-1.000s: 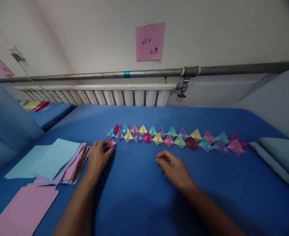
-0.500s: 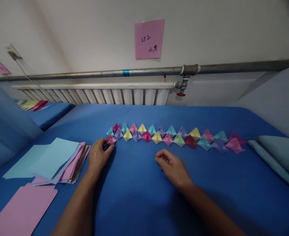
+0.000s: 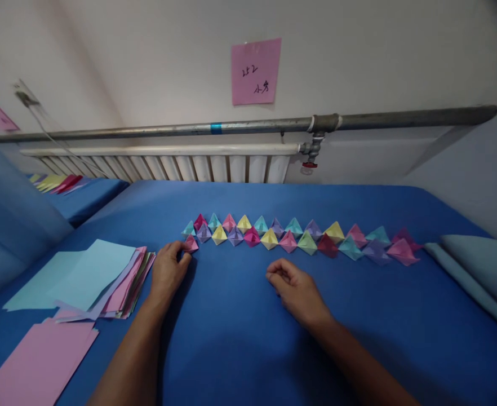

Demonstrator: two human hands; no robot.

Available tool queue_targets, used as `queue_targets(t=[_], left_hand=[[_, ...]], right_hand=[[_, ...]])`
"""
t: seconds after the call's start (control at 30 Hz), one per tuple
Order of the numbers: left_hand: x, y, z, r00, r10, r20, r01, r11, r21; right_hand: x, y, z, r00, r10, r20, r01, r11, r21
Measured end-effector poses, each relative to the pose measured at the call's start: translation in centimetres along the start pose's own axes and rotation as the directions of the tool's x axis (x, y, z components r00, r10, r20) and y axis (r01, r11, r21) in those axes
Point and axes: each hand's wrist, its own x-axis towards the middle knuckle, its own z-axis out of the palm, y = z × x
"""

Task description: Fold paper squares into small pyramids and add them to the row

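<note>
My left hand [image 3: 169,269] is at the left end of two rows of small folded paper boats. Its index fingertip is at the left tip of a pink paper boat [image 3: 191,244], with the thumb a little apart below it; whether they still touch it is hard to tell. My right hand [image 3: 294,287] rests on the blue surface [image 3: 231,316] in front of the rows, fingers curled in against the thumb, nothing visible in them. Beside the pink boat are a purple boat [image 3: 203,233] and a light-blue boat [image 3: 188,229]. A yellow boat [image 3: 269,239] lies beyond my right hand.
Loose light-blue sheets [image 3: 94,273] lie on a mixed paper stack at the left, with pink sheets [image 3: 41,361] nearer. Folded grey-green cloth [image 3: 480,259] is at the right. A radiator [image 3: 218,168] and a metal pipe [image 3: 147,131] run along the wall behind.
My left hand has drawn back slightly to the left, its thumb coming away from the pink boat's near side. My right hand stays in place. The view has shifted slightly.
</note>
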Motion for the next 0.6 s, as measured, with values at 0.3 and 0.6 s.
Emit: queue_targets(t=[0.3,0.6], left_hand=[[-0.02,0.22,0.22,1.0,0.001,-0.026,-0.001,1.0,-0.014],[0.15,0.1,0.28,0.99,-0.138,-0.011,0.138,0.99,0.028]], right_hand=[[-0.27,-0.53,-0.12,1.0,0.011,0.001,-0.011,1.0,-0.007],[-0.07,-0.5,-0.14,1.0,0.001,0.009,0.0,1.0,-0.019]])
